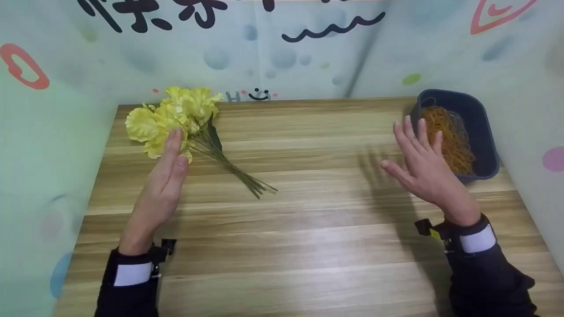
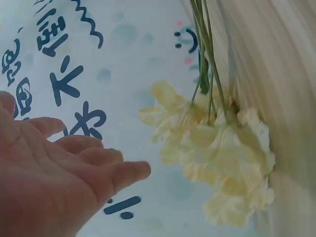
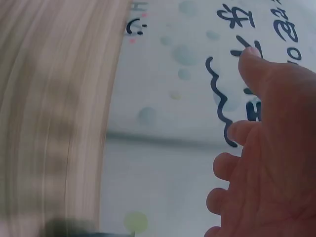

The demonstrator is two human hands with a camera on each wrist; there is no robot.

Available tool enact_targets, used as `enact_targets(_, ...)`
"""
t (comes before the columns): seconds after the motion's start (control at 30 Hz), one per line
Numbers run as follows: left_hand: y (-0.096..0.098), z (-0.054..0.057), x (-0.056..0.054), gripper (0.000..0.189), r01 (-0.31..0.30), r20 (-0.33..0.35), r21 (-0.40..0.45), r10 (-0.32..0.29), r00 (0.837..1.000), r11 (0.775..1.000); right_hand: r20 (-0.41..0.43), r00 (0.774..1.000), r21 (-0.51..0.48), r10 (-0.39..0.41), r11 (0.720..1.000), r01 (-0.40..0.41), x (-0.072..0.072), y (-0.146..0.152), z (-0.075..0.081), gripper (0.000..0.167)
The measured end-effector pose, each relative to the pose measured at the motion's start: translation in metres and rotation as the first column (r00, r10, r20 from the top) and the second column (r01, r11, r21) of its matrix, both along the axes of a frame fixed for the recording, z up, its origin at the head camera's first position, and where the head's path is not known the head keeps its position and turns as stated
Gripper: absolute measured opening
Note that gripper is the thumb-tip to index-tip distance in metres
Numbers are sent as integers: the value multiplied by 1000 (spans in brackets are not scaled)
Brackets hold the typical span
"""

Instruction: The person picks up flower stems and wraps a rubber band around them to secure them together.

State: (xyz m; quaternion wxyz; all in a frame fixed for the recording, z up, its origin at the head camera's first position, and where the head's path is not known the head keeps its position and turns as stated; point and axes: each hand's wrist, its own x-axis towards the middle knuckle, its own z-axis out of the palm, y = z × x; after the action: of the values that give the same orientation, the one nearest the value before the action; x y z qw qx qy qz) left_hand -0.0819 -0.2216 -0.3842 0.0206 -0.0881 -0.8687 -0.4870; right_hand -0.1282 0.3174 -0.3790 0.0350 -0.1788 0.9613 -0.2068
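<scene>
A bunch of yellow artificial-looking flowers (image 1: 194, 108) lies at the back left of the table, its thin green stems (image 1: 238, 171) pointing toward the front right. Over the near side of the blossoms is my left hand (image 1: 161, 189), fingers straight and holding nothing. In the left wrist view the flowers (image 2: 222, 153) appear beyond the extended fingers, apart from them. At the back right stands a dark blue plastic box (image 1: 484, 145) with a heap of orange-brown rubber bands (image 1: 449, 141) and some greyish ones. My right hand (image 1: 425, 171), fingers spread and holding nothing, hovers beside the box's left edge.
The wood-grain table (image 1: 308, 246) spans the area between both arms. A pale printed cloth (image 1: 282, 66) with black lettering and coloured spots rises behind the table's back edge and along both sides.
</scene>
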Motion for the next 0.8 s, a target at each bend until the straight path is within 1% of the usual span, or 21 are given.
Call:
enact_targets(0.03, -1, 0, 0, 65, 8, 48, 74, -12, 999, 997, 8, 1000, -7, 14, 1000, -14, -1, -5, 1, 97)
enact_targets(0.07, -3, 0, 0, 65, 3, 96, 143, -17, 995, 990, 13, 1000, -15, 27, 1000, -27, -2, -10, 1, 99)
enact_targets(0.1, -4, 0, 0, 67, -15, 151, 212, -18, 988, 977, 22, 999, -17, 41, 999, -41, -3, -15, 2, 101)
enact_targets(0.13, -5, 0, 1, 69, -41, 209, 280, -19, 978, 959, 29, 998, -19, 55, 998, -55, -4, -22, 3, 102)
enact_targets(0.17, -6, -2, 1, 70, -72, 264, 349, -24, 964, 934, 35, 997, -19, 68, 998, -67, -5, -28, 4, 103)
enact_targets(0.2, -6, -3, 1, 72, -109, 316, 413, -30, 948, 904, 40, 996, -17, 82, 997, -82, -6, -34, 4, 104)
enact_targets(0.27, -7, -7, 2, 74, -185, 401, 517, -45, 915, 836, 53, 993, -10, 110, 994, -109, -10, -48, 4, 106)
enact_targets(0.33, -6, -13, 0, 74, -252, 461, 597, -69, 885, 762, 72, 987, -10, 141, 990, -140, -14, -62, 3, 108)
enact_targets(0.43, -2, -20, -4, 77, -323, 520, 682, -124, 845, 657, 112, 977, -25, 183, 983, -182, -20, -82, 0, 109)
enact_targets(0.53, 2, -27, -11, 81, -388, 559, 738, -177, 810, 552, 147, 965, -51, 219, 976, -214, -26, -101, -3, 108)
enact_targets(0.6, 4, -31, -16, 82, -430, 582, 755, -204, 787, 496, 148, 961, -64, 233, 972, -226, -29, -113, -6, 107)
enact_targets(0.7, 8, -36, -24, 83, -485, 610, 762, -225, 759, 429, 143, 958, -72, 247, 968, -239, -35, -131, -10, 104)
enact_targets(0.8, 10, -39, -33, 83, -521, 627, 763, -238, 742, 384, 136, 957, -68, 258, 966, -250, -40, -148, -14, 97)
